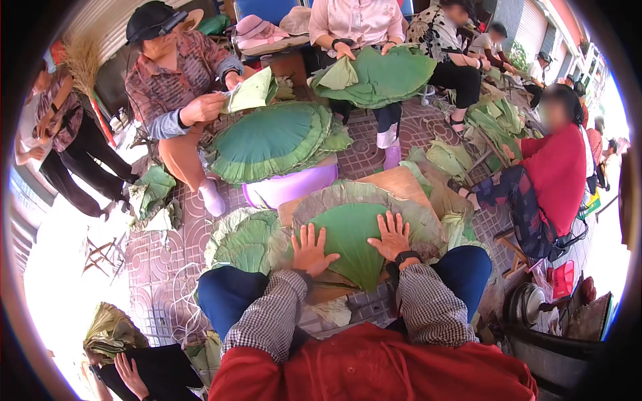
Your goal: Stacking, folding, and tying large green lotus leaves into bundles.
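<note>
My left hand (311,251) lies palm down with spread fingers on the left side of a green, fan-shaped lotus leaf (353,234). On the leaf's right edge my right hand (392,238) also rests flat, fingers apart, a dark band at its wrist. The narrow end of the leaf points toward me. Beneath it spreads a larger greyish-brown dried leaf (422,226), over a wooden board (405,180) between my knees. More pale green lotus leaves (239,242) lie in a pile just left of the board.
Beyond the board, a purple tub (294,187) carries a stack of round leaves (271,140). Co-workers sit around, two holding leaves (251,92) (381,73). Loose leaves (449,158) litter the tiled pavement (157,257). At the lower right is a dark container (552,347) with odds and ends.
</note>
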Demonstrator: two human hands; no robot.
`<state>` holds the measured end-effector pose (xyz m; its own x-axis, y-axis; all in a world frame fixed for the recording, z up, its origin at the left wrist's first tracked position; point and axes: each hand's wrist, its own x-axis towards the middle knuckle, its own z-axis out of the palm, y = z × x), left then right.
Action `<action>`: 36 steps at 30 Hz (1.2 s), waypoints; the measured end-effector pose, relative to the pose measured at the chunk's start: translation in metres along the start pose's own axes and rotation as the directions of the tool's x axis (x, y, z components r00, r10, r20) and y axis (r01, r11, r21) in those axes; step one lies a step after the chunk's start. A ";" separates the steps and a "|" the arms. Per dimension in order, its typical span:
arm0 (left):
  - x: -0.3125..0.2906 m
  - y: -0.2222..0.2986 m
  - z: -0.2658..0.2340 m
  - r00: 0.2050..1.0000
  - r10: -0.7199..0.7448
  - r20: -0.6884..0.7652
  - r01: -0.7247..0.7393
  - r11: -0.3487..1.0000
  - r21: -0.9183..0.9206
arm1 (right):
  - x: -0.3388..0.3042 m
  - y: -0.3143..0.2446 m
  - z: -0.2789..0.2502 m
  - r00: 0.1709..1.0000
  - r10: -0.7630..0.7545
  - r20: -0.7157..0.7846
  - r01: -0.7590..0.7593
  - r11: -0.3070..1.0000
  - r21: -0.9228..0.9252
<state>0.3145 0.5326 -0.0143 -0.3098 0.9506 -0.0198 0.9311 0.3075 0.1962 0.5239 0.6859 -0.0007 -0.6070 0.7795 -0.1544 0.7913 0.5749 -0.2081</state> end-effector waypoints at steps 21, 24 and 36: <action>-0.033 0.003 -0.018 0.957 -0.052 0.285 0.073 0.995 -0.066 | -0.024 -0.026 0.026 0.990 -0.100 0.103 0.113 0.985 -0.129; -0.028 0.001 -0.034 0.939 -0.037 0.342 0.072 0.993 -0.090 | -0.026 -0.031 0.021 0.988 -0.086 0.127 0.102 0.987 -0.121; -0.096 -0.058 -0.234 0.937 0.097 -0.336 -0.288 0.762 -0.581 | -0.020 -0.029 0.046 0.984 -0.169 0.061 0.177 0.969 -0.172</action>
<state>0.2451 0.4131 0.2052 -0.2643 0.9062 0.3300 0.6863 -0.0637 0.7245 0.5099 0.6424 -0.0360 -0.7351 0.6548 -0.1758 0.6721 0.7378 -0.0626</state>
